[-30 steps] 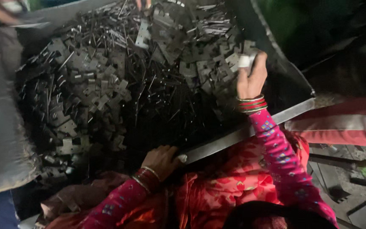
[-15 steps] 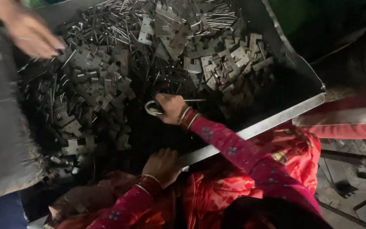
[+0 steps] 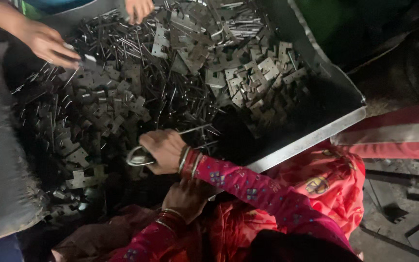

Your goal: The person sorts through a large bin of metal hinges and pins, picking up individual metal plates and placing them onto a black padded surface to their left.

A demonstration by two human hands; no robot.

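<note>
My right hand (image 3: 163, 150), in a red flowered sleeve with bangles, reaches into a big metal tray (image 3: 311, 138) and is closed on a bent wire loop (image 3: 136, 157) with a long straight tail. Dark metal plates (image 3: 263, 68) and thin rods (image 3: 122, 46) lie heaped all around it. Just below, my left hand (image 3: 187, 196) rests on the tray's near rim with its fingers curled over it, partly hidden under my right forearm.
Another person's hand (image 3: 49, 46) picks at the rods at the tray's far left, and a second hand (image 3: 139, 8) shows at the top edge. A grey sack-like surface (image 3: 1, 184) lies to the left. A red and pale striped cloth (image 3: 398, 131) sits at the right.
My right hand came back from the tray's far right corner to the near middle and took up the wire loop. The other person's hand moved further into the rods. My left hand stayed put.
</note>
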